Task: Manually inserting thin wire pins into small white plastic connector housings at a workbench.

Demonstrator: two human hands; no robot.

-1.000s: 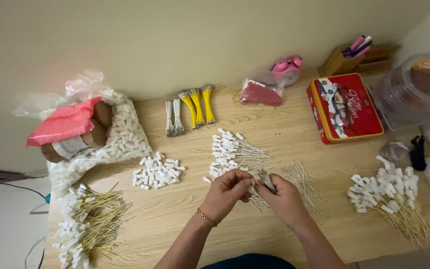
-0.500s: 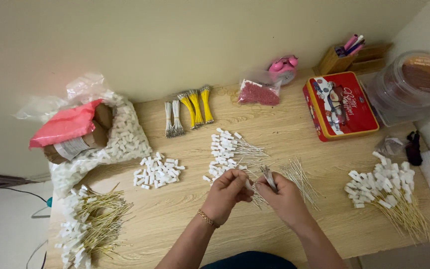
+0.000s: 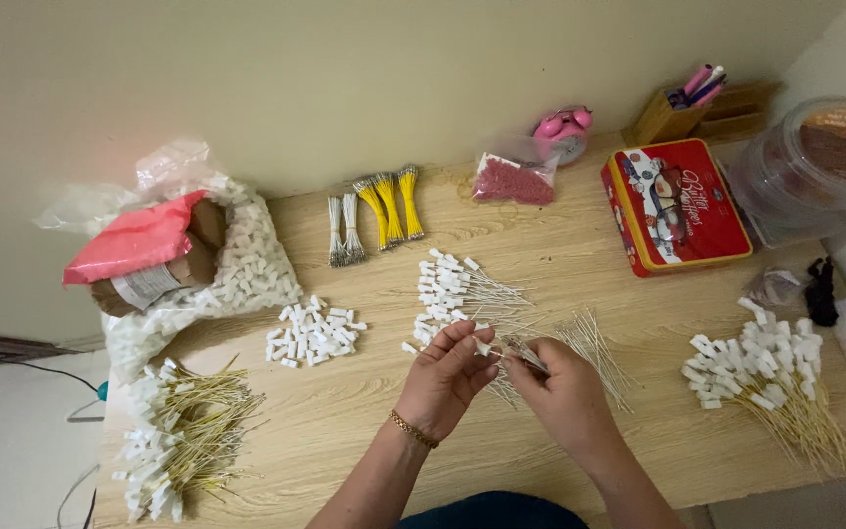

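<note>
My left hand, with a gold bracelet on its wrist, pinches a small white foam piece at its fingertips. Close beside it, my right hand grips a thin wire stem whose tip points at that foam piece. Both hands hover over a fan of loose bare wires in the middle of the wooden table. Just behind them lies a pile of wires tipped with white foam. A small heap of loose white foam pieces sits to the left.
Foam-tipped stem bundles lie at the front left and right. A plastic bag of foam pieces holds a red packet. Along the back stand yellow and white stamen bundles, a red bead bag, a red tin, a pen holder and a clear tub.
Both hands stay in the same spot over the wires, with only small finger motions. The view has shifted slightly.
</note>
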